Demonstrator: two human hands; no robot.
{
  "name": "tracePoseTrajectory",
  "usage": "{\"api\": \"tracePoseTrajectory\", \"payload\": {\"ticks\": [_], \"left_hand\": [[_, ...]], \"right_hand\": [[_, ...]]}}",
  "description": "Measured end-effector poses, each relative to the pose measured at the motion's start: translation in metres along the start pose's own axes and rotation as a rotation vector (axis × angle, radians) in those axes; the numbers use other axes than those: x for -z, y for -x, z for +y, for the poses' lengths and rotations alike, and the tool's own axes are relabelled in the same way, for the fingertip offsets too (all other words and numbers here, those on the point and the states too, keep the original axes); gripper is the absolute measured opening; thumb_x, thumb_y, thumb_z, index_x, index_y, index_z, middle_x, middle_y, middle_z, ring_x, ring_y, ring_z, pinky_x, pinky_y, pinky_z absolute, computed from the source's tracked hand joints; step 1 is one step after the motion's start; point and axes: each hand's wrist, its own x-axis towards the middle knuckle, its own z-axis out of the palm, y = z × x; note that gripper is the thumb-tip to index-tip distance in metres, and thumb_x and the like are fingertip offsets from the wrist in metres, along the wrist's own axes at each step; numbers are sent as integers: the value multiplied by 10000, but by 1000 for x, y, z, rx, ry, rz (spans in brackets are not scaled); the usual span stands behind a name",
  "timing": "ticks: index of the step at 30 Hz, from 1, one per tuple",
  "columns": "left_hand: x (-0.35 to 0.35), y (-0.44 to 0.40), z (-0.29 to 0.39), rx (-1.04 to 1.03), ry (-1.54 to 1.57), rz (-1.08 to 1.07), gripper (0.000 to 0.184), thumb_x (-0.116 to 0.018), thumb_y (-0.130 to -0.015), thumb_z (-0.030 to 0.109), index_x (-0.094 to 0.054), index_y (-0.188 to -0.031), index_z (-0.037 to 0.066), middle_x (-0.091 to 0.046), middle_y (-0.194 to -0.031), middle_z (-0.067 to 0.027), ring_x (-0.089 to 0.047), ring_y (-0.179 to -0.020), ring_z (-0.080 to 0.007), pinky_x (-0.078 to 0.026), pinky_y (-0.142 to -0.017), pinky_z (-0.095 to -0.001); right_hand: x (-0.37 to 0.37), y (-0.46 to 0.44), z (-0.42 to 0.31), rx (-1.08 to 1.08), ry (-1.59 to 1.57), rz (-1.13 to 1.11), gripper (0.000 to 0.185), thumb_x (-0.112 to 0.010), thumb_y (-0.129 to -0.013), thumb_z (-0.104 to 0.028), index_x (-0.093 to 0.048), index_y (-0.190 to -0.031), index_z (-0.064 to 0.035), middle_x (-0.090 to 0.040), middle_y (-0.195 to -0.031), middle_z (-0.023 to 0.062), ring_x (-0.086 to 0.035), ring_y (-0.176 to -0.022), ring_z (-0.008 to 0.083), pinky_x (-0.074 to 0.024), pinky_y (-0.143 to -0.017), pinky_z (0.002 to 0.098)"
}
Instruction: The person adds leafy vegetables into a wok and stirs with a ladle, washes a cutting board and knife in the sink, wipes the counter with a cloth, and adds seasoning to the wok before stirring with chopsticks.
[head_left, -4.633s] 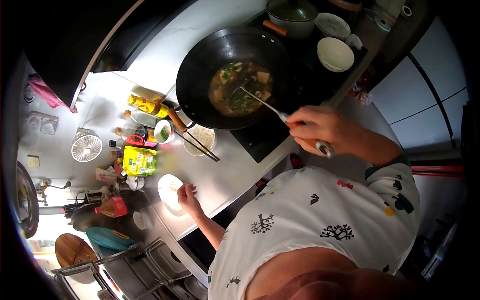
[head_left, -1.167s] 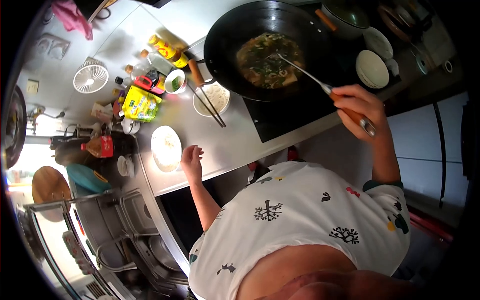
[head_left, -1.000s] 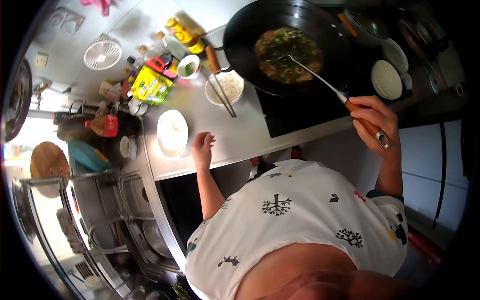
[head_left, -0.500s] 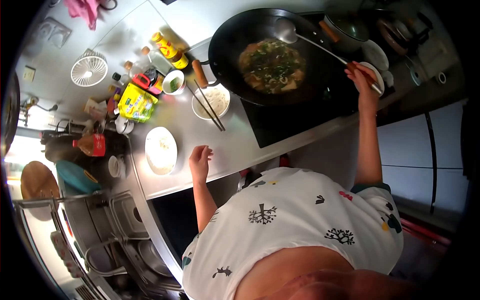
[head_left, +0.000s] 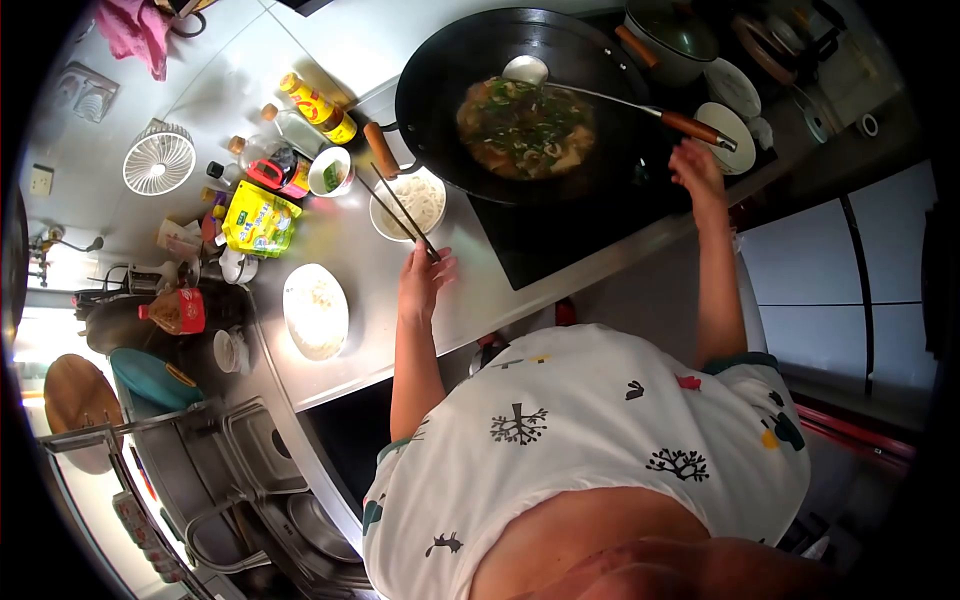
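Note:
A black wok (head_left: 620, 110) on the cooktop holds a brothy dish with green leaves and pale chunks. The ladle (head_left: 610, 102) rests in it, its bowl at the food and its wooden handle jutting over the right rim. Just below that handle is my right hand (head_left: 700, 178), fingers loosely apart and holding nothing. My left hand (head_left: 422, 285) pinches the lower ends of the dark chopsticks (head_left: 403, 212), which lie across a white bowl of noodles (head_left: 425, 200). On the counter to the left stands a white oval dish (head_left: 316, 330) with pale bits in it.
A small bowl of chopped greens (head_left: 331, 172), a yellow pouch (head_left: 260, 220) and several bottles line the wall. A lidded pot (head_left: 670, 45) and a white plate (head_left: 728, 135) sit right of the wok. The sink (head_left: 265, 440) is at lower left.
My right hand has let go of the ladle, which now leans on the wok. My left hand has moved up to the chopsticks and taken hold of their ends.

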Motion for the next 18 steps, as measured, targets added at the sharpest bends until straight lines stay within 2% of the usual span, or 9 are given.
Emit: {"api": "tracePoseTrajectory", "payload": {"ticks": [2, 3, 6, 8, 10, 12, 13, 16, 18], "left_hand": [[-2, -12, 1, 22, 102, -58, 370, -502, -980, 333, -500, -1162, 11, -636, -1000, -141, -640, -833, -216, -513, -686, -329], [-3, -16, 1, 3, 159, -82, 312, -499, -985, 285, -510, -1138, 13, -625, -912, -109, -618, -767, -204, -496, -662, -330], [5, -11, 1, -20, 296, -111, 259, -494, -986, 225, -515, -1129, 11, -595, -833, -83, -578, -701, -189, -477, -637, -325], [-8, 22, 15, -34, 381, -87, 196, -454, -993, 166, -517, -1095, 11, -567, -792, -80, -553, -676, -198, -465, -620, -321], [-12, 60, 20, -69, 413, -107, 168, -430, -999, 152, -507, -1071, 21, -570, -793, -95, -564, -690, -211, -472, -635, -321], [-16, 95, 22, -177, 320, -288, 134, -403, -1006, 143, -480, -1036, 37, -582, -799, -124, -580, -707, -228, -485, -665, -328], [-22, 112, 25, -175, 232, -307, 129, -401, -1008, 148, -471, -1029, 41, -590, -805, -135, -589, -719, -231, -491, -678, -330], [-36, 144, 31, -95, 37, -418, 145, -405, -1004, 141, -475, -1059, 26, -609, -827, -140, -605, -756, -225, -491, -742, -319], [-47, 150, 34, -101, -90, -510, 150, -432, -1000, 165, -485, -1075, 46, -595, -786, -123, -594, -706, -215, -482, -695, -316]], "right_hand": [[6, 25, 28, -44, 107, -14, 188, -639, -884, -173, -606, -1026, -55, -615, -851, 8, -570, -725, 76, -447, -613, 213], [-8, 52, 22, -52, 148, -42, 127, -621, -886, -149, -613, -987, -73, -607, -810, -6, -564, -694, 69, -447, -612, 208], [-51, 116, 30, -92, 171, -336, 95, -599, -890, -89, -632, -966, -43, -619, -809, 3, -579, -712, 68, -478, -621, 233], [-84, 146, 21, 88, 303, -555, 122, -610, -880, -74, -643, -990, -33, -624, -791, 34, -611, -721, 123, -492, -643, 251], [-114, 156, 2, 363, 292, -709, 189, -622, -834, -36, -656, -1019, -53, -634, -863, 55, -628, -751, 194, -507, -661, 282], [-137, 157, -18, 543, 344, -779, 256, -624, -798, -28, -656, -1046, -81, -619, -972, 64, -624, -825, 229, -513, -683, 308], [-147, 156, -28, 635, 369, -816, 290, -624, -780, -24, -656, -1060, -94, -611, -1027, 69, -621, -862, 246, -517, -694, 320], [-168, 151, -59, 1000, 388, -732, 350, -613, -749, -52, -640, -1091, -119, -552, -1163, 51, -581, -961, 213, -513, -707, 331], [-176, 145, -80, 1163, 423, -801, 336, -610, -747, -80, -626, -1081, -107, -535, -1175, 44, -554, -972, 192, -507, -708, 320]]}}
